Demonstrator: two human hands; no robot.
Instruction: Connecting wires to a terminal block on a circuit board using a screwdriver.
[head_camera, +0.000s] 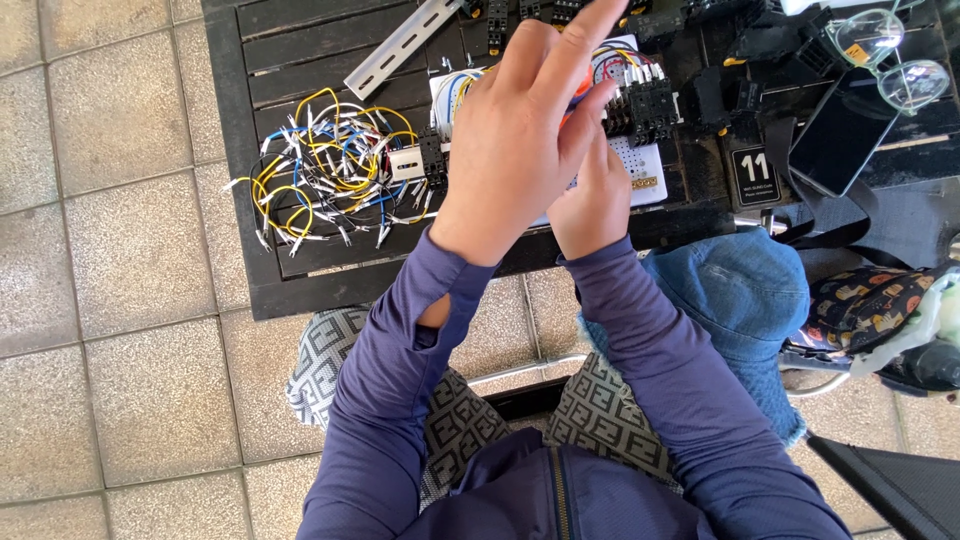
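My left hand (515, 140) is raised over a dark slatted table (300, 275), back toward me, fingers stretched and apart, with nothing clearly in it. My right hand (597, 205) lies lower, just below it, over a white wiring board (650, 165); its fingertips are hidden behind the left hand. Black relay blocks (640, 105) with coloured wires sit on the board. A bit of orange wire shows between the two hands.
A tangle of yellow, blue and white jumper wires (320, 165) lies left of the board. A metal rail (400, 45) lies at the back. A phone (840, 135), glasses (890, 55) and a numbered card (755, 175) are at the right. A denim hat (740, 290) sits near my knee.
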